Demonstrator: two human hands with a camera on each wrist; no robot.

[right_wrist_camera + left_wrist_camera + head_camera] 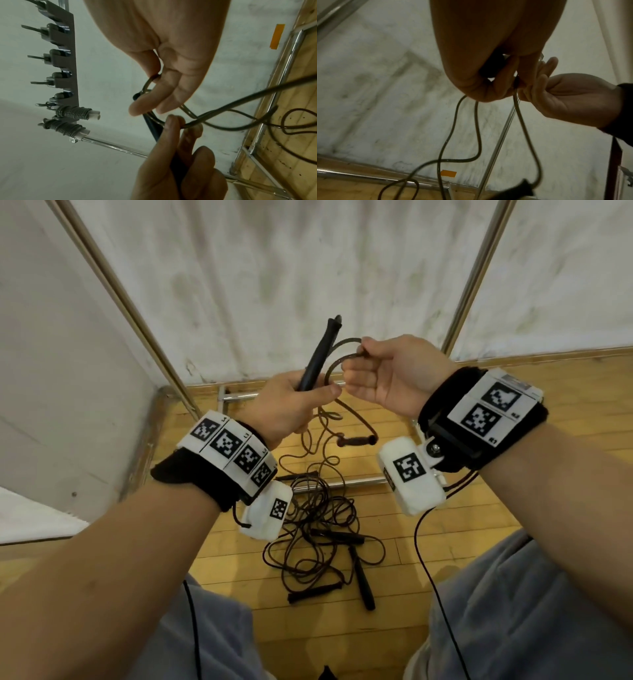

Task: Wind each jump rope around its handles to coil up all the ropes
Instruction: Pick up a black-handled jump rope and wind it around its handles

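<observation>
Thin dark cord of the jump rope (346,356) arcs between the two hands at chest height. From there it trails down to the wooden plank floor (445,529), with its second black handle (356,441) dangling below the hands.

Handling, as a judgement: the cord looks light and limp but springy. It keeps its kinks and loops, so it will likely want to unwind unless held under tension. The slim black tapered handle (317,356) is rigid and is the place to grip. Take the cord close to the handle, so each turn lies tight.

Left hand (291,409): palm turned inward, fingers closed round the lower end of the handle, which points up and away. The thumb pins a strand of cord against it.

Right hand (387,374): just beside the left, knuckles up, fingers curled. In the right wrist view the thumb and fingers (149,105) pinch a loop of cord.

No turns are visible on the handle yet; winding looks barely begun.

On the floor below lies a tangled heap of more dark ropes (322,529) with loose black handles. In the right wrist view two wound ropes with white handles (73,113) hang on a grey hook rack (68,54).
</observation>
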